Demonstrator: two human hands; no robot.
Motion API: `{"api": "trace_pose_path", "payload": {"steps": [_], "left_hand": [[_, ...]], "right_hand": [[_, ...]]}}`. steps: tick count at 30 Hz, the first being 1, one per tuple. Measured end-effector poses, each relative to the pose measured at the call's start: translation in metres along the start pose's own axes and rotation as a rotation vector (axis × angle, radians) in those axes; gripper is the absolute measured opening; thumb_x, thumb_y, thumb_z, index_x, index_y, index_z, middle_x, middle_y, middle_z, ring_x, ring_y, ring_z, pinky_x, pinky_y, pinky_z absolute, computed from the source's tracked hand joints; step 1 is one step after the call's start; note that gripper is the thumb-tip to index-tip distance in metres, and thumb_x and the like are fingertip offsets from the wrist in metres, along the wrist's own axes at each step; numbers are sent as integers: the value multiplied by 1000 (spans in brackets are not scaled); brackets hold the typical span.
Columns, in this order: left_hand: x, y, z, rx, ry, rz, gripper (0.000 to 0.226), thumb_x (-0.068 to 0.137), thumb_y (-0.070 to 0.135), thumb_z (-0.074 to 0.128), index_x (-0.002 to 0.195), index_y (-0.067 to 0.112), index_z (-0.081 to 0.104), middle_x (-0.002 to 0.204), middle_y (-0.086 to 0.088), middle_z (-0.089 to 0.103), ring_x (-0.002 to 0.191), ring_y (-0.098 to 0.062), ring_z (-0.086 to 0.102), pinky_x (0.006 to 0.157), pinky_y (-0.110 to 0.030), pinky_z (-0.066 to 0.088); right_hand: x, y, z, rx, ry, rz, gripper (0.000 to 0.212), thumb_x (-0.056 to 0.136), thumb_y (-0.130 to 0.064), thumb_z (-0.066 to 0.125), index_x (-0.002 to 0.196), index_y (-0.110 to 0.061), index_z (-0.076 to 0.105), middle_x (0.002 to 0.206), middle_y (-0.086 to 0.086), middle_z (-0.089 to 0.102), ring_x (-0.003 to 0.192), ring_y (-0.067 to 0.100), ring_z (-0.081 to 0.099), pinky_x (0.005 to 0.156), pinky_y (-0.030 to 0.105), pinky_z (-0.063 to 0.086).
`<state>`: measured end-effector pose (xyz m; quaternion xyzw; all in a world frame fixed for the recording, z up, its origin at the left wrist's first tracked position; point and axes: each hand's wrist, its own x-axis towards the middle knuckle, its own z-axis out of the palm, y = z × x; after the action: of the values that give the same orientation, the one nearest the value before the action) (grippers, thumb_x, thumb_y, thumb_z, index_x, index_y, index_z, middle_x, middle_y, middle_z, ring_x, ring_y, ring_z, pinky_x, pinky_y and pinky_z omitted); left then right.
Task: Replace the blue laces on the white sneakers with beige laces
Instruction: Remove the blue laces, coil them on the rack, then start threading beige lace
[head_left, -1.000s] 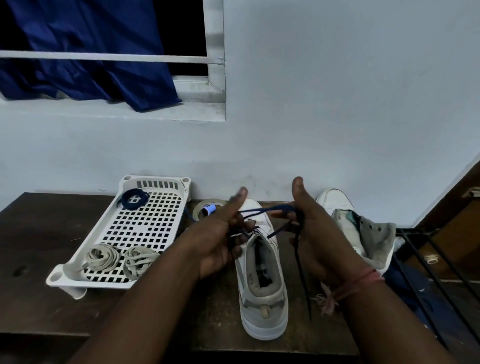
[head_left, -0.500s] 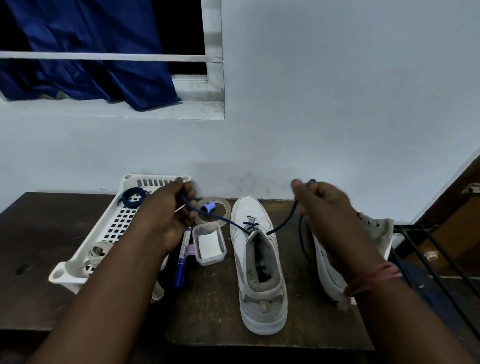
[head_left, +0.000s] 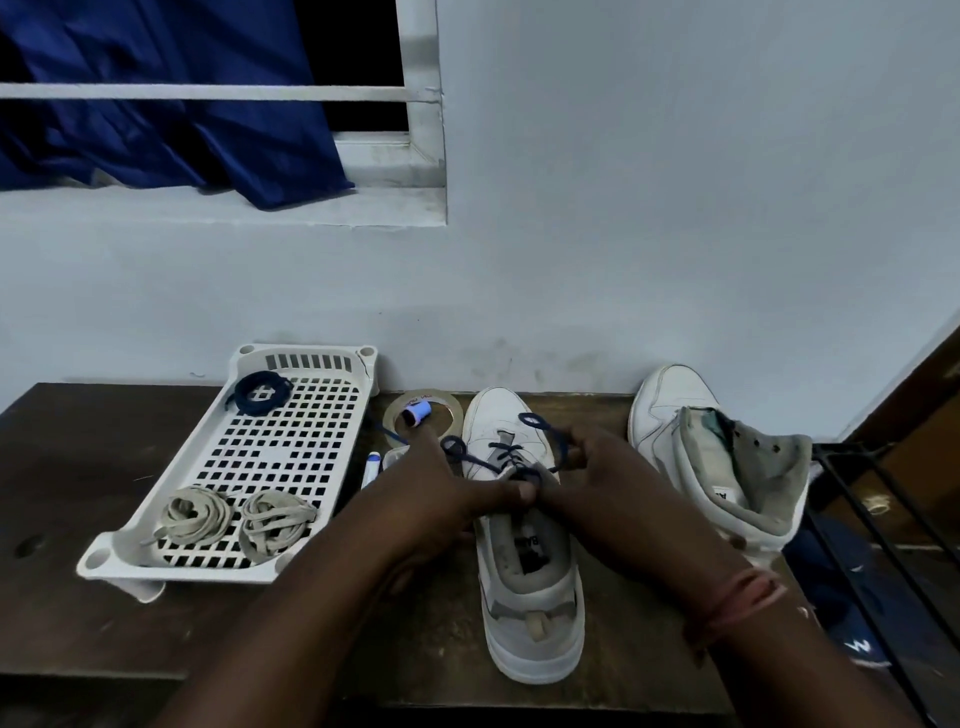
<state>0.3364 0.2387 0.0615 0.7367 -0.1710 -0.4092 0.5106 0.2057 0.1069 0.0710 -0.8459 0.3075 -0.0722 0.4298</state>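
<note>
Left grip (head_left: 441, 499): you pinch the blue lace (head_left: 511, 449) at the eyelets, to work it free.
Right grip (head_left: 587, 467): pinches the other strand.
Sneaker (head_left: 524, 597): flat on the worktop (head_left: 104, 639), steadied for unlacing.
Beige laces (head_left: 239, 519): 2 coils waiting in the tray (head_left: 291, 447).

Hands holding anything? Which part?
Both hold the blue lace over the near sneaker: left hand and right hand each pinch a loose stretch near the eyelets.
</note>
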Motion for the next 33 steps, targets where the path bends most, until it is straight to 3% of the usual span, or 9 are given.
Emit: {"api": "trace_pose_path", "payload": {"steps": [2, 6, 11, 16, 18, 20, 25, 30, 33], "left_hand": [[2, -1, -4, -64, 4, -36, 143, 43, 21, 98, 156, 49, 15, 124, -7, 71, 98, -29, 76, 82, -52, 63], [4, -4, -11, -104, 7, -43, 123, 45, 14, 88, 149, 48, 33, 125, -16, 63, 99, -36, 73, 86, -61, 59], [4, 0, -14, 33, 16, -21, 103, 68, -4, 76, 151, 44, 40, 113, -13, 65, 92, -31, 70, 90, -62, 57], [-8, 2, 0, 438, 157, 237, 66, 85, 24, 75, 142, 47, 51, 140, 10, 55, 97, 20, 58, 81, -3, 47], [-6, -5, 7, 633, 277, 404, 55, 82, 46, 72, 134, 53, 56, 160, 4, 34, 136, 8, 40, 108, -16, 40], [-4, -5, 13, 787, 387, 537, 43, 74, 59, 64, 117, 58, 65, 154, 4, 45, 149, -12, 30, 118, -45, 33], [3, 1, 20, 878, 376, 723, 16, 78, 43, 64, 85, 39, 78, 99, 16, 74, 100, -10, 66, 94, -51, 48], [0, 10, 21, 443, 404, 314, 12, 92, 27, 66, 81, 29, 70, 90, 14, 72, 86, -2, 65, 76, -29, 47], [-4, 15, 9, 344, 234, 168, 36, 100, 8, 55, 69, 27, 57, 105, -12, 72, 94, -22, 64, 90, -41, 53]], "right_hand": [[0, 3, -1, 84, 6, 50, 30, 86, -25, 73, 112, -38, 63, 93, -17, 69, 86, -6, 64, 71, 15, 52], [3, 10, 0, 269, -35, 154, 48, 73, -14, 73, 117, -31, 65, 91, 2, 76, 87, 24, 74, 84, 54, 60], [3, 17, 0, 303, -31, 174, 51, 85, 5, 69, 124, -26, 60, 74, -8, 76, 64, 4, 72, 56, 26, 56], [-4, 14, 3, 256, 71, 131, 44, 86, -17, 78, 124, -30, 61, 77, -6, 76, 67, -3, 70, 63, 24, 57], [-7, 11, 4, 276, 82, 124, 43, 85, -27, 80, 121, -33, 58, 78, -9, 77, 71, 1, 73, 72, 32, 61], [-8, 10, 6, 267, 98, 111, 45, 84, -32, 80, 123, -33, 58, 81, -6, 78, 75, 5, 74, 77, 37, 62], [-7, 11, 8, 204, 137, 95, 49, 83, -35, 79, 128, -31, 59, 84, -5, 76, 79, 5, 72, 81, 41, 61], [-9, 9, 5, 179, 141, 100, 46, 86, -34, 77, 128, -30, 60, 85, -8, 74, 77, 1, 70, 74, 29, 59], [-10, 9, 5, 166, 138, 103, 45, 86, -33, 76, 128, -29, 60, 89, -9, 74, 81, 0, 69, 77, 29, 59]]}}
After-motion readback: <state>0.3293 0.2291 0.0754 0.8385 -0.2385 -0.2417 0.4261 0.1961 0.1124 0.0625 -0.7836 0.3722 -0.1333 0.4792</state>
